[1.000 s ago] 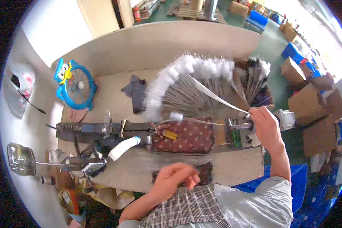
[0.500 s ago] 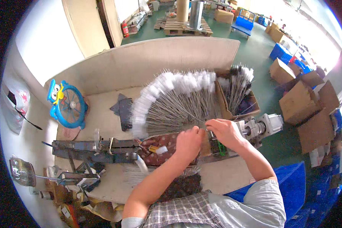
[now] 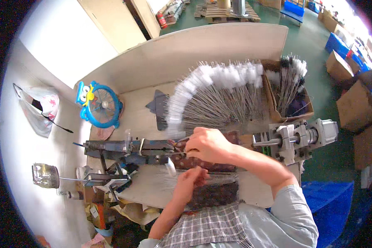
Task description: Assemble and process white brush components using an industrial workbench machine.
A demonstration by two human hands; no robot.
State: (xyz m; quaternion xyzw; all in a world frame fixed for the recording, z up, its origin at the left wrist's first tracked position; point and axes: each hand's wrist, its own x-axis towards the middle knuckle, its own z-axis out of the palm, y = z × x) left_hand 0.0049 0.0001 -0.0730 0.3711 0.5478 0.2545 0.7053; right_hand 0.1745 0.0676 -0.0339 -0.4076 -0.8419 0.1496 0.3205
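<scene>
My right hand [image 3: 208, 144] reaches over the patterned brown cloth [image 3: 223, 163], its fingers pinched at the right end of a long dark metal clamp fixture [image 3: 111, 149]. What they grip is hidden; it may be a thin wire. Closer to my body, my left hand [image 3: 191, 180] hovers beside a bundle of thin wires [image 3: 219, 179], its fingers curled and blurred. A white brush tip [image 3: 170, 167] lies between the fixture and that hand. Beyond my hands, many wire-stemmed brushes with white bristles [image 3: 219, 78] lie fanned out on the table.
A cardboard box [image 3: 273, 105] holds more brushes, some black-tipped. A motorised spindle machine [image 3: 293, 138] stands on the right. At the left are a blue toy-shaped fan [image 3: 101, 105] and a lamp-like part on a rod [image 3: 45, 175]. A low board [image 3: 186, 49] closes the far side.
Both hands have moved left, away from the spindle machine. My right hand is now at the fixture's end, while my left has dropped nearer my body. The view has shifted too.
</scene>
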